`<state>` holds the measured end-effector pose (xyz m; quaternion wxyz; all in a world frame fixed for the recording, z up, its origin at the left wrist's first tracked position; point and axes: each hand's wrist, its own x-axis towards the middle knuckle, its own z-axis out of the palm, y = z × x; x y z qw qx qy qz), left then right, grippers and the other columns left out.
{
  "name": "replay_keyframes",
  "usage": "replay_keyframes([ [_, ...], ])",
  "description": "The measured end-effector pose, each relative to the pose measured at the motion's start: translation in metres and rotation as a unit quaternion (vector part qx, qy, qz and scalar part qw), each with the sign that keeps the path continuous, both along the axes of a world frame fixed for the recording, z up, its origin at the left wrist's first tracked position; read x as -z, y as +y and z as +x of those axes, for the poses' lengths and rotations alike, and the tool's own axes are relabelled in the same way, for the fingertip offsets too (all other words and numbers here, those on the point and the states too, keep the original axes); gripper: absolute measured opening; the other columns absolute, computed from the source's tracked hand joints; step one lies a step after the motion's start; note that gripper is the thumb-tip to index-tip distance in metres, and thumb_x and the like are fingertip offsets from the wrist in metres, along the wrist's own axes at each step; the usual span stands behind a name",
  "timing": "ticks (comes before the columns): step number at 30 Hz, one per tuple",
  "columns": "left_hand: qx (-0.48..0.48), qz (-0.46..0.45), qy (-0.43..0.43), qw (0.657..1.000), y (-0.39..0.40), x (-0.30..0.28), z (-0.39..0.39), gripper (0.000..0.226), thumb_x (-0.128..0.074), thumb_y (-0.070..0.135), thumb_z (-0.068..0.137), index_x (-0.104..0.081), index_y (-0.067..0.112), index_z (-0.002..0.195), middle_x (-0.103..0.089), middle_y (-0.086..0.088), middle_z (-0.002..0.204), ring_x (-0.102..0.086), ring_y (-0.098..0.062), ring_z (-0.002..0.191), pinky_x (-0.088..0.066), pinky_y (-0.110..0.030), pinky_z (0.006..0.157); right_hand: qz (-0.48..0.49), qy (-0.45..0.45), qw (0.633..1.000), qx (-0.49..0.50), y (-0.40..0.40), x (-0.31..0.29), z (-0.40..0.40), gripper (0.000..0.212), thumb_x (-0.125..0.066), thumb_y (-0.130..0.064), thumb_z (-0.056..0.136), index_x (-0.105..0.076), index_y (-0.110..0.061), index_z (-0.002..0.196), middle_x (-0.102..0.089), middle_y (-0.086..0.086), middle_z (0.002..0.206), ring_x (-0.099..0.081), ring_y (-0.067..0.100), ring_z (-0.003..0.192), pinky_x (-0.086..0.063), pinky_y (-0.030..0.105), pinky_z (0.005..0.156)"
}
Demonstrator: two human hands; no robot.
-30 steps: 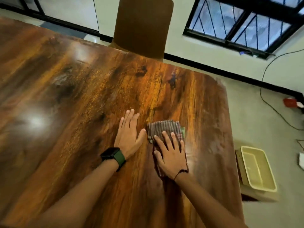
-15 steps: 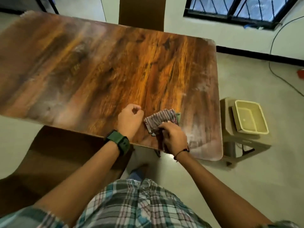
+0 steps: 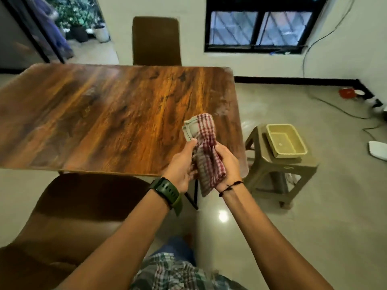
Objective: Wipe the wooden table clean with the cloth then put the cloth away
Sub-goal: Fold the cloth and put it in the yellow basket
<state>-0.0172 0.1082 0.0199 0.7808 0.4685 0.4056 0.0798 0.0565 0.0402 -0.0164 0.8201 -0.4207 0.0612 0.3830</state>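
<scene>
Both hands hold a checked cloth above the wooden counter.
Left hand pinches it; right hand seemingly grips it.

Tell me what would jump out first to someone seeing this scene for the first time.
First, the red checked cloth, lifted off the table and held bunched between the left hand and right hand near the table's near right corner. Behind it spreads the glossy wooden table. To its right, a yellow plastic tub sits on a low stool.
</scene>
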Motion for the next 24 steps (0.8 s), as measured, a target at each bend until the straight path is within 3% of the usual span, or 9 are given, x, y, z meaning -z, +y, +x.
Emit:
replay_keyframes([
  [4,0.135,0.044,-0.056,0.988,-0.023,-0.052,0.040,0.039,-0.053,0.051,0.085,-0.065,0.017,0.099,-0.068,-0.004,0.087,-0.061,-0.018,0.085,-0.048,-0.030,0.068,0.008,-0.114,0.993,0.001,-0.030,-0.047,0.025,0.033,-0.044,-0.029,0.098,-0.069,-0.009,0.103,-0.071,0.012,0.103,-0.068,0.022,0.090,-0.056,0.032,0.068],
  [6,0.169,0.054,-0.081,0.981,-0.028,-0.071,0.065,0.035,-0.059,0.045,0.084,-0.066,0.013,0.096,-0.067,-0.013,0.104,-0.062,-0.025,0.098,-0.051,-0.037,0.083,-0.029,-0.208,0.978,0.010,-0.047,-0.069,0.038,0.034,-0.047,-0.038,0.095,-0.071,-0.013,0.100,-0.071,0.008,0.107,-0.066,0.019,0.101,-0.053,0.027,0.078],
  [9,0.209,-0.038,-0.150,0.966,-0.033,-0.087,0.099,0.024,-0.057,0.028,0.088,-0.065,0.006,0.094,-0.064,-0.014,0.110,-0.057,-0.029,0.112,-0.041,-0.045,0.101,-0.076,-0.324,0.943,0.013,-0.074,-0.100,0.060,0.030,-0.052,-0.033,0.092,-0.070,-0.011,0.102,-0.066,0.008,0.120,-0.058,0.016,0.116,-0.045,0.029,0.099],
  [10,0.212,-0.080,-0.172,0.959,-0.035,-0.091,0.108,0.021,-0.053,0.023,0.091,-0.064,0.006,0.095,-0.063,-0.013,0.108,-0.057,-0.029,0.112,-0.040,-0.044,0.101,-0.095,-0.356,0.929,0.031,-0.082,-0.110,0.070,0.026,-0.051,-0.023,0.094,-0.069,-0.007,0.102,-0.064,0.009,0.122,-0.056,0.014,0.118,-0.043,0.026,0.101],
  [12,0.208,-0.128,-0.200,0.949,-0.038,-0.095,0.125,0.023,-0.045,0.018,0.095,-0.061,0.003,0.100,-0.064,-0.013,0.106,-0.060,-0.026,0.102,-0.044,-0.040,0.094,-0.128,-0.399,0.902,0.099,-0.096,-0.127,0.088,0.022,-0.048,-0.009,0.095,-0.068,-0.003,0.101,-0.066,0.010,0.116,-0.060,0.006,0.108,-0.047,0.015,0.089],
  [14,0.203,-0.152,-0.208,0.945,-0.041,-0.097,0.140,0.026,-0.041,0.016,0.097,-0.059,0.000,0.108,-0.063,-0.014,0.112,-0.061,-0.025,0.095,-0.047,-0.038,0.084,-0.194,-0.394,0.883,0.164,-0.107,-0.135,0.107,0.020,-0.049,-0.010,0.095,-0.067,-0.007,0.102,-0.067,0.002,0.106,-0.060,-0.002,0.093,-0.045,0.008,0.073],
  [17,0.216,-0.152,-0.175,0.948,-0.038,-0.096,0.164,0.028,-0.040,0.015,0.097,-0.056,-0.003,0.112,-0.064,-0.013,0.108,-0.061,-0.024,0.090,-0.047,-0.037,0.076,-0.305,-0.307,0.894,0.114,-0.119,-0.132,0.133,0.027,-0.047,-0.030,0.097,-0.064,-0.013,0.110,-0.063,-0.002,0.105,-0.056,0.011,0.101,-0.044,0.022,0.077],
  [20,0.268,-0.129,-0.144,0.944,-0.034,-0.088,0.183,0.024,-0.045,0.016,0.096,-0.059,-0.001,0.105,-0.064,-0.011,0.108,-0.061,-0.023,0.090,-0.048,-0.034,0.076,-0.277,-0.200,0.940,-0.015,-0.125,-0.125,0.142,0.038,-0.039,-0.049,0.096,-0.061,-0.024,0.115,-0.060,0.005,0.116,-0.054,0.023,0.108,-0.047,0.037,0.081],
  [24,0.348,-0.053,-0.099,0.931,-0.032,-0.073,0.207,0.017,-0.051,0.011,0.092,-0.062,0.003,0.101,-0.067,-0.011,0.101,-0.063,-0.023,0.088,-0.049,-0.033,0.071,-0.261,-0.146,0.954,-0.017,-0.126,-0.110,0.154,0.028,-0.050,-0.039,0.094,-0.060,-0.024,0.115,-0.059,0.005,0.115,-0.053,0.023,0.110,-0.047,0.039,0.086],
])
